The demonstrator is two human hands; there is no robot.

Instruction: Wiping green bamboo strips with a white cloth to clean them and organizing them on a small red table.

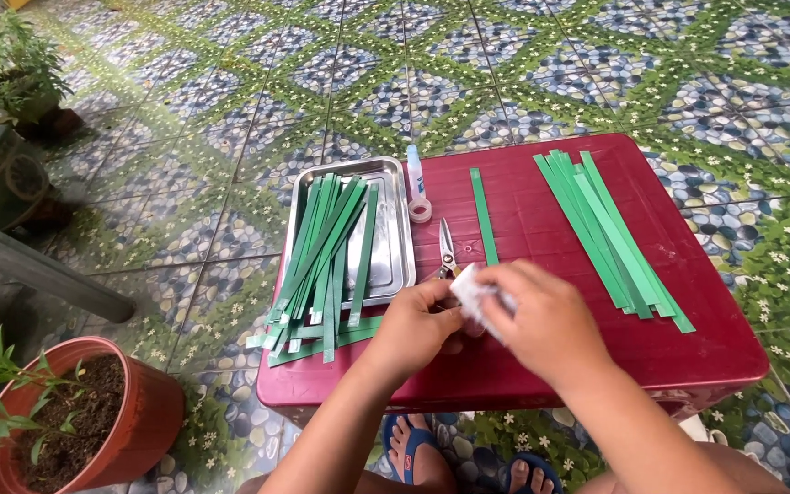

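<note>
Left hand: fingers curled, pinching the near-left end of a small white piece above the front of the tabletop.
Right hand: fingers closed over the right part of the same white piece, hiding most of it.
White piece: held between both hands, just in front of the scissors; material cannot be told.
Single strip: green, lying flat beyond the hands, beside the scissors.
Left stock: green strips piled in a metal tray, their ends overhanging the front-left tabletop edge.
Right stock: loose green strips fanned toward the right edge.
Glue bottle and tape roll: just beside the tray.
Risk: a left elbow sweep would likely drag the overhanging strips to the floor; the scissor blades lie near the knuckles.
Open room: bare tabletop between single strip and right stock, and at front right.
</note>
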